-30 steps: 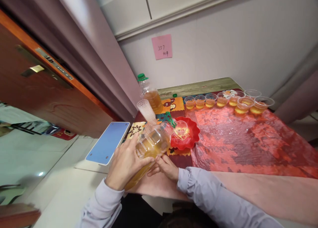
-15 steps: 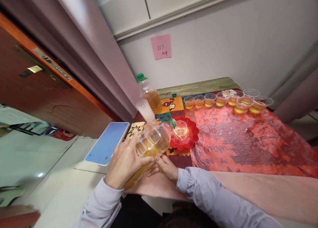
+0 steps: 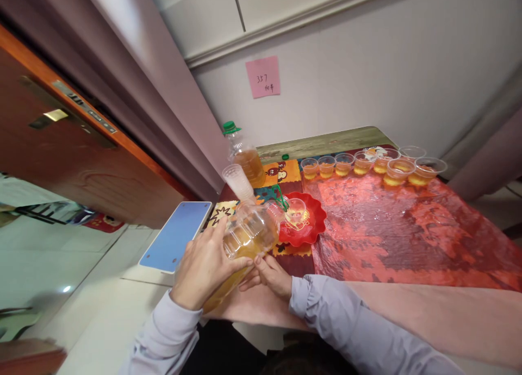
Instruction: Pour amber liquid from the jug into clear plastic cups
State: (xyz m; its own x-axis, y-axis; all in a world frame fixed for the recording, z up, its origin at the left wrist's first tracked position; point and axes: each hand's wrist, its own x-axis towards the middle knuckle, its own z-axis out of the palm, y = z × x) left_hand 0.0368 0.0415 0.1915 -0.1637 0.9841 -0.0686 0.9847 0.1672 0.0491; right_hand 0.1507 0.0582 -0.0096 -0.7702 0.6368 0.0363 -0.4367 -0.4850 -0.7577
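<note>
A large clear plastic jug (image 3: 248, 234) of amber liquid is tilted on its side, its mouth toward a clear cup (image 3: 296, 210) that stands in a red scalloped dish (image 3: 309, 231). My left hand (image 3: 204, 269) is wrapped over the jug's body from the left. My right hand (image 3: 271, 274) supports the jug from below, fingers curled against its underside. A green handle sticks up at the jug's neck.
A row of several clear cups (image 3: 365, 163) with amber liquid lines the far edge of a red cloth (image 3: 399, 228). A second bottle (image 3: 242, 154) with a green cap and a stack of cups (image 3: 238, 182) stand at the back left. A blue phone (image 3: 175, 236) lies left.
</note>
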